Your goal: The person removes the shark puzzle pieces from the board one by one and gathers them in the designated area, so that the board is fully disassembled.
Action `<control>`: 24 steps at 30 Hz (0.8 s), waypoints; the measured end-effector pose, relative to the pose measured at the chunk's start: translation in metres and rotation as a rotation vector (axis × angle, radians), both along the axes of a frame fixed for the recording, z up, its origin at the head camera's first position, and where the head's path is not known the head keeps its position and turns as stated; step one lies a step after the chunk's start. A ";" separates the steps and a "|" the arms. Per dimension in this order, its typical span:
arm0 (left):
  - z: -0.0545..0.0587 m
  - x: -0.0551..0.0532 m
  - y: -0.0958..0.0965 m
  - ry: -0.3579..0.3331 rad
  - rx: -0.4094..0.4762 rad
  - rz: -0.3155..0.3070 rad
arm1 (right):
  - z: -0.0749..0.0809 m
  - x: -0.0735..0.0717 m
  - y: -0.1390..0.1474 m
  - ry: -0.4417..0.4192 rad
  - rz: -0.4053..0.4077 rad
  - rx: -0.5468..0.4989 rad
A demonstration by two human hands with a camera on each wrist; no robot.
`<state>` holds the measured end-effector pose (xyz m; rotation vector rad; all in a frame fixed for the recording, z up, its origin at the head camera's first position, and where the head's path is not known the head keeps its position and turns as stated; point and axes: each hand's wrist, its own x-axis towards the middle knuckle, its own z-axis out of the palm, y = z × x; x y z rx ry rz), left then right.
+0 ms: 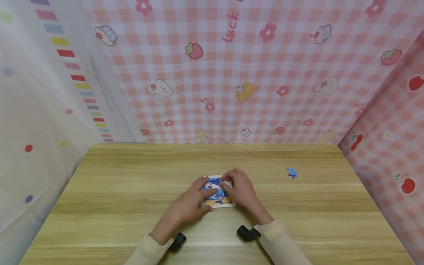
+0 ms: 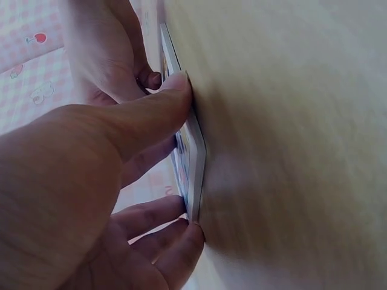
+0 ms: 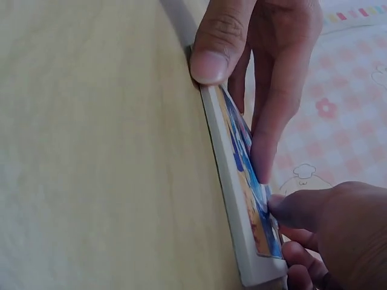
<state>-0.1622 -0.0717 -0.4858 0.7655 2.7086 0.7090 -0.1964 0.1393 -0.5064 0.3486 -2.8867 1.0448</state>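
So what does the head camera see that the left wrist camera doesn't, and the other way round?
Only the head view shows the small blue piece off to the right, the black gadgets by the wrists and the cream sleeves. Only the left wrist view shows the picture board close up and nearly edge-on. Both show the left hand and right hand at the board, the wooden table and the pink checked cloth.

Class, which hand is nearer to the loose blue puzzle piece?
Right. The right hand is left of the blue puzzle piece, at the right of the puzzle board; the left hand is farther off, at the board's left.
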 end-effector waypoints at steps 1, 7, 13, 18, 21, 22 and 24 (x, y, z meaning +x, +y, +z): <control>0.000 0.000 0.000 -0.004 -0.003 0.003 | 0.000 0.000 -0.001 -0.001 -0.006 0.005; 0.001 0.002 0.001 -0.009 -0.021 0.006 | -0.002 0.002 -0.003 0.008 -0.039 -0.047; 0.004 0.002 0.001 -0.012 -0.029 0.008 | -0.003 0.000 -0.003 -0.034 -0.047 -0.177; 0.004 0.001 0.001 -0.011 -0.027 0.006 | -0.004 -0.002 -0.001 -0.054 0.000 -0.250; 0.003 0.001 0.000 -0.010 -0.029 0.005 | -0.002 -0.003 0.003 -0.067 0.033 -0.248; 0.003 0.001 0.000 -0.011 -0.029 0.005 | 0.000 -0.003 0.005 -0.076 0.040 -0.240; 0.003 0.001 0.000 -0.015 -0.028 0.004 | 0.003 -0.003 0.009 -0.095 0.053 -0.227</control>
